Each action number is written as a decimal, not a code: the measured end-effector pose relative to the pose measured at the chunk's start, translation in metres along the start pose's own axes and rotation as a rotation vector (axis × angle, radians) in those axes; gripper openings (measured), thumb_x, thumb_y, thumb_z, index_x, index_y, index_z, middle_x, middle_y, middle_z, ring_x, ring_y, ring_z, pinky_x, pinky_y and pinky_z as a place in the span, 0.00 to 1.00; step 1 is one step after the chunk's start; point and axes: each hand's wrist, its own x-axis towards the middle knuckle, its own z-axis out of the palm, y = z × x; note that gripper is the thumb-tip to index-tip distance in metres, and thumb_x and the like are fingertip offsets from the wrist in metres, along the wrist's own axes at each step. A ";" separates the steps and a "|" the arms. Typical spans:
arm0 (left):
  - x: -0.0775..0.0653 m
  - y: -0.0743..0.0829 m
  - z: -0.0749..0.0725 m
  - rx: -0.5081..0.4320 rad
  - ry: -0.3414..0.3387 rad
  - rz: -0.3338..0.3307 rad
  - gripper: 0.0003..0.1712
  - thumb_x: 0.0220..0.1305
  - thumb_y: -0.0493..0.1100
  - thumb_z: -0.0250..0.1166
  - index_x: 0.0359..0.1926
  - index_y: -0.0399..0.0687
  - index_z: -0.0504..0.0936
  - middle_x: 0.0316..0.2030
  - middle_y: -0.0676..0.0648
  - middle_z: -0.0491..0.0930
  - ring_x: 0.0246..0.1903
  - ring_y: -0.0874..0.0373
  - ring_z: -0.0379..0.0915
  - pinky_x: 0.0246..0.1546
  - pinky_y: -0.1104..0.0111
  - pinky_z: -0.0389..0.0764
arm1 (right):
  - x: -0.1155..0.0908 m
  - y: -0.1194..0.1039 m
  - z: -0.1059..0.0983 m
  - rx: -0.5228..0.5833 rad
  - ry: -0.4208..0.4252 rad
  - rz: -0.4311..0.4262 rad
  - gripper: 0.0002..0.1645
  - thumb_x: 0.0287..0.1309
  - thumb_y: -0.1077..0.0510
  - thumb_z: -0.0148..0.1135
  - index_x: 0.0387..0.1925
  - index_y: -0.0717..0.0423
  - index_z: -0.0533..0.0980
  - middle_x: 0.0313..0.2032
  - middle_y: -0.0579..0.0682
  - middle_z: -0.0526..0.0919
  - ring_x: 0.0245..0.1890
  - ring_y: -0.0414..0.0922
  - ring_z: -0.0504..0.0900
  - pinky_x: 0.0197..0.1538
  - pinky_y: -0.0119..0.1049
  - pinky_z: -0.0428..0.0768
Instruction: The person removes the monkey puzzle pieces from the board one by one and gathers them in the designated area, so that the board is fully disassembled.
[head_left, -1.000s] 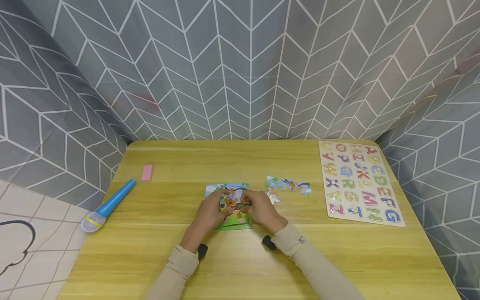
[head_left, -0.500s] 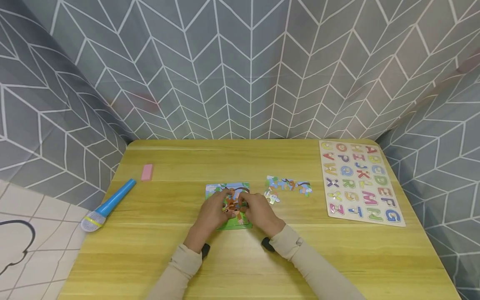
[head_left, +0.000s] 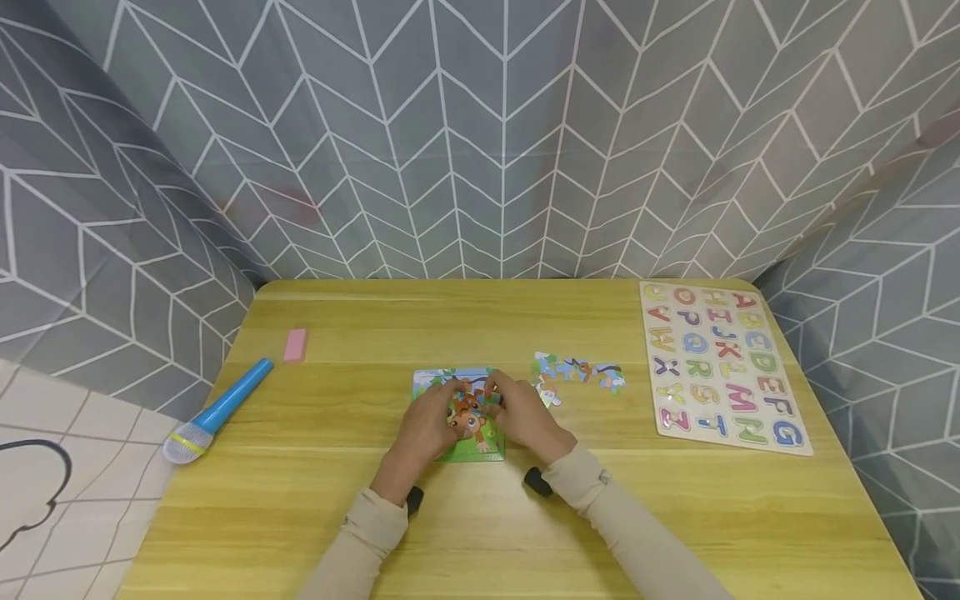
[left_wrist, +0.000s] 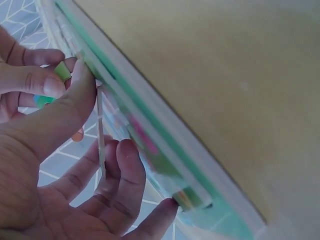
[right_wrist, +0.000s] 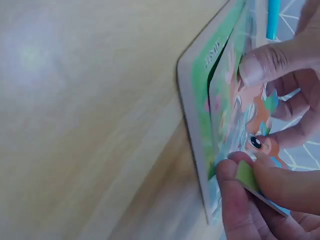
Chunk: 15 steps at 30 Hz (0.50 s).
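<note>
Both hands work over a jigsaw board point(head_left: 468, 454) with a green and blue cartoon picture, partly hidden under them. My left hand point(head_left: 427, 423) holds a puzzle piece, seen edge-on as a thin strip point(left_wrist: 101, 132) between thumb and fingers in the left wrist view. In the right wrist view, a monkey's eye shows on that brown-orange piece point(right_wrist: 265, 145). My right hand point(head_left: 525, 417) pinches another piece point(right_wrist: 247, 176), green on its face, between thumb and fingertips, close to the left hand's piece. The left little fingertip reaches the board's edge.
Several joined puzzle pieces point(head_left: 581, 369) lie right of the board. An alphabet board point(head_left: 723, 367) with coloured letters stands further right on the table point(head_left: 480, 533). A blue toy microphone point(head_left: 217, 412) and a pink block point(head_left: 295, 344) lie at the left.
The right hand has shifted slightly to the right, away from the left hand. More of the monkey picture shows between the hands. The left hand stays nearly in place.
</note>
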 end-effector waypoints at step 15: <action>0.006 0.006 -0.023 -0.183 0.055 0.020 0.22 0.68 0.34 0.65 0.62 0.43 0.77 0.53 0.37 0.81 0.31 0.56 0.75 0.32 0.67 0.78 | -0.033 0.028 -0.038 0.161 0.108 0.166 0.12 0.65 0.65 0.63 0.49 0.58 0.74 0.28 0.55 0.85 0.23 0.42 0.79 0.25 0.26 0.74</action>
